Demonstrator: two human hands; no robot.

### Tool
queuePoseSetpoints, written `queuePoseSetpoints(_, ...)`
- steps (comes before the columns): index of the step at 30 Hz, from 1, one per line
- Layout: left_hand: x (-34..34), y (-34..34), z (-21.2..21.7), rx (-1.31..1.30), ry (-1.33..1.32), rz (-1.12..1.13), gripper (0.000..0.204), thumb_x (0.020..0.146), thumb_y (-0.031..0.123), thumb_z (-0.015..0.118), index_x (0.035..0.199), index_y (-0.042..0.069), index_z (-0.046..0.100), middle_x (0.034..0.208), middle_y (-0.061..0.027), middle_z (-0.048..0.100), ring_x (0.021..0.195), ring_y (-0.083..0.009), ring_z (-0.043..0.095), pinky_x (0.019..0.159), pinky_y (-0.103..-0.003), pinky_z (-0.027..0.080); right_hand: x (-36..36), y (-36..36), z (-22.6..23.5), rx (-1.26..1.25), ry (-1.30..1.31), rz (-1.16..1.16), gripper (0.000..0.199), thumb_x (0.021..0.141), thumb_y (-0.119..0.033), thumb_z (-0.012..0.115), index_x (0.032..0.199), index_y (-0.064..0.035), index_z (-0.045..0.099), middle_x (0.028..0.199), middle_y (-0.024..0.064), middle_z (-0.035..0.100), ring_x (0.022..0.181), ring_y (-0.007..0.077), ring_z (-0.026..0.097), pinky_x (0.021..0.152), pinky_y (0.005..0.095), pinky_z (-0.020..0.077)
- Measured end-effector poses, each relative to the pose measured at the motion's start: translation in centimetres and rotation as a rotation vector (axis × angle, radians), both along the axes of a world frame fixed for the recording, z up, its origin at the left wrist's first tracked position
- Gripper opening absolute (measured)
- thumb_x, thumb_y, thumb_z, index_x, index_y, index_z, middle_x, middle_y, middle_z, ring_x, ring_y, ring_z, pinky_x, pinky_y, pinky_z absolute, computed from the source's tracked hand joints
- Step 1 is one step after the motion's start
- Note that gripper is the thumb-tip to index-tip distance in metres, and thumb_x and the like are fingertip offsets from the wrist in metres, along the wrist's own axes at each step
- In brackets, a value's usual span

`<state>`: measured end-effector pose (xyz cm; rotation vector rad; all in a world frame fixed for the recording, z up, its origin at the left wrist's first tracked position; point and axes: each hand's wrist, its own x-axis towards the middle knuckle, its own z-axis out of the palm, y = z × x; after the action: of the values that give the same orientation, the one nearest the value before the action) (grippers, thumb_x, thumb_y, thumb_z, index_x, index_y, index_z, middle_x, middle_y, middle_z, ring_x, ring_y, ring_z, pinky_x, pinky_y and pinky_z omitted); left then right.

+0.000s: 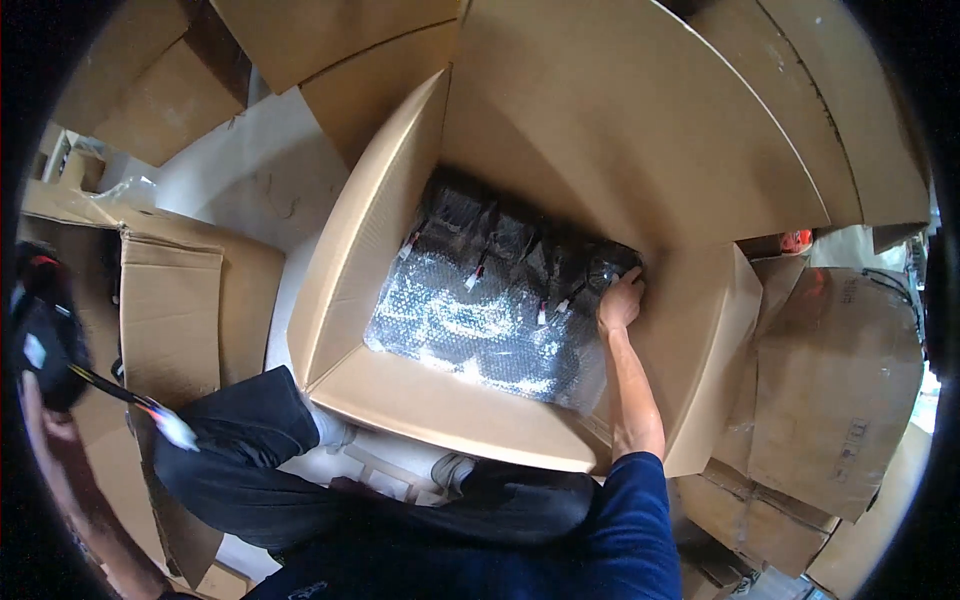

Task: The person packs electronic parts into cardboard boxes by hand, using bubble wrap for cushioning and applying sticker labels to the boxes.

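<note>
At the far left my left hand (48, 405) is closed around a black part (55, 345). From that part hangs a cable of dark, yellow and red wires with a white connector (176, 430), blurred by motion. Deep inside a large open cardboard box (390, 200), my right hand (620, 302) grips a black part (606, 266) at the far right corner, its fingers partly hidden. Several similar dark parts stand in a row along the box's far side, their white connectors (470, 282) lying on a sheet of clear bubble wrap (450, 320).
A second open carton (175, 310) stands to the left, under my left hand. More cardboard boxes (840, 390) are stacked on the right, with flaps (640, 110) raised at the back. My knees are against the near side of the large box.
</note>
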<state>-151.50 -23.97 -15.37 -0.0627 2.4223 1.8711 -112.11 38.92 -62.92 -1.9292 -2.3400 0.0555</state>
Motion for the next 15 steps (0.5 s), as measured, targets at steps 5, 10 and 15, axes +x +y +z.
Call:
queuePoseSetpoints(5, 8.5, 17.7, -7.3, 0.12, -0.1, -0.541, 0.081, 0.083, 0.026, 0.079, 0.148, -0.004, 0.039, 0.13, -0.014, 0.06, 0.116, -0.022, 0.062, 0.104, -0.037, 0.05, 2.0, 0.6, 0.8, -0.113, -0.22, 0.272, 0.077, 0.091, -0.037, 0.071, 0.148, 0.0015, 0.037, 0.139, 0.0262, 0.048, 0.116, 0.0407, 0.058, 0.091, 0.0463, 0.0547)
queuePoseSetpoints(10, 11.3, 25.3, -10.7, 0.249, -0.29, -0.797, 0.065, 0.084, 0.013, 0.08, 0.14, -0.004, 0.05, 0.123, -0.0095, 0.063, 0.112, -0.0156, 0.06, 0.102, -0.032, 0.047, 2.7, 0.5, -0.3, -0.102, -0.253, 0.208, 0.084, 0.085, -0.04, 0.075, 0.148, 0.0017, 0.038, 0.139, 0.0239, 0.05, 0.119, 0.0397, 0.057, 0.099, 0.0496, 0.0484)
queuePoseSetpoints(15, 10.1, 25.1, -12.6, 0.226, -0.326, -0.725, 0.06, 0.087, 0.009, 0.076, 0.139, -0.004, 0.049, 0.123, -0.0105, 0.065, 0.113, -0.0157, 0.062, 0.103, -0.032, 0.048, -5.3, -8.7, 1.0, 0.004, -0.168, 0.817, 0.075, 0.083, -0.029, 0.073, 0.146, 0.0002, 0.044, 0.147, 0.0228, 0.048, 0.116, 0.0356, 0.056, 0.097, 0.0476, 0.046)
